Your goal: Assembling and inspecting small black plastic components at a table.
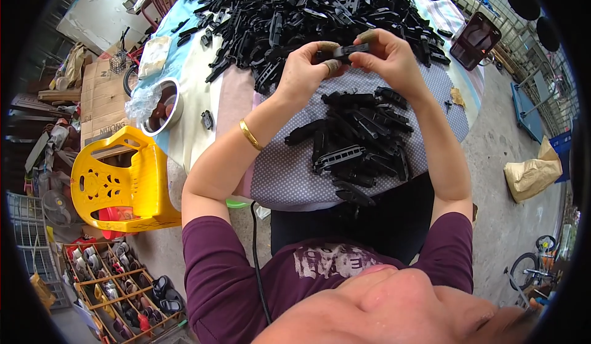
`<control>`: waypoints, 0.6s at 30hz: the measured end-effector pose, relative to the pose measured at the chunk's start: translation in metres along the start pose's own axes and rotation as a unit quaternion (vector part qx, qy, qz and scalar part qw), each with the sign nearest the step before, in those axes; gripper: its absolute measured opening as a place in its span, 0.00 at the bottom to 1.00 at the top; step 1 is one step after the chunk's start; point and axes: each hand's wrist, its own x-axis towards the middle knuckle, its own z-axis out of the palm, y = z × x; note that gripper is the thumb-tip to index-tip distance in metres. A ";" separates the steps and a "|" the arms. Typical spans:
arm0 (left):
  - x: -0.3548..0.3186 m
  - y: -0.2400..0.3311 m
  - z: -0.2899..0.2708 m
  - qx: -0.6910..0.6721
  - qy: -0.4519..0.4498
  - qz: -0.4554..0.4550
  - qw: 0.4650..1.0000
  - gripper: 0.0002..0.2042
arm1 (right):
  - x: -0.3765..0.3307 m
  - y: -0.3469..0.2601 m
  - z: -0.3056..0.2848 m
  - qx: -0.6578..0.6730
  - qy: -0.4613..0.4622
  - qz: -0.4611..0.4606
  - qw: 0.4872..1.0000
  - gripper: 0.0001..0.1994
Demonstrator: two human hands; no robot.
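Both of my hands are raised over the table, between two heaps of black plastic pieces. A long, narrow black plastic piece (352, 50) is pinched between them; its exact kind is unclear. My left hand (306, 67) grips its left end, and my right hand (394, 58) closes on its right end with thumb and fingers. Coverings wrap some fingertips on both hands. Just beyond my hands spreads the large heap of similar black pieces (277, 27). Closer to me, a smaller heap (363, 132) lies on the dotted cloth (277, 172); some of its pieces show slots along one side.
At the table's left edge stand a white bowl (175, 113) of reddish-brown things and a clear plastic bag (144, 107). A phone (476, 40) stands upright at the right. A yellow chair (148, 184) is left of the table; a paper bag (532, 173) sits on the floor at right.
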 end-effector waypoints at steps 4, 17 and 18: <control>0.001 -0.002 -0.003 -0.007 -0.010 0.002 1.000 0.16 | 0.001 0.011 0.005 -0.155 0.022 -0.051 0.986 0.12; -0.004 0.010 -0.002 0.142 -0.046 0.109 0.983 0.16 | 0.000 -0.006 -0.007 -0.100 -0.099 0.040 0.989 0.21; -0.006 0.011 0.001 0.191 -0.042 0.132 0.972 0.16 | 0.001 -0.005 -0.009 -0.128 -0.089 0.044 0.987 0.20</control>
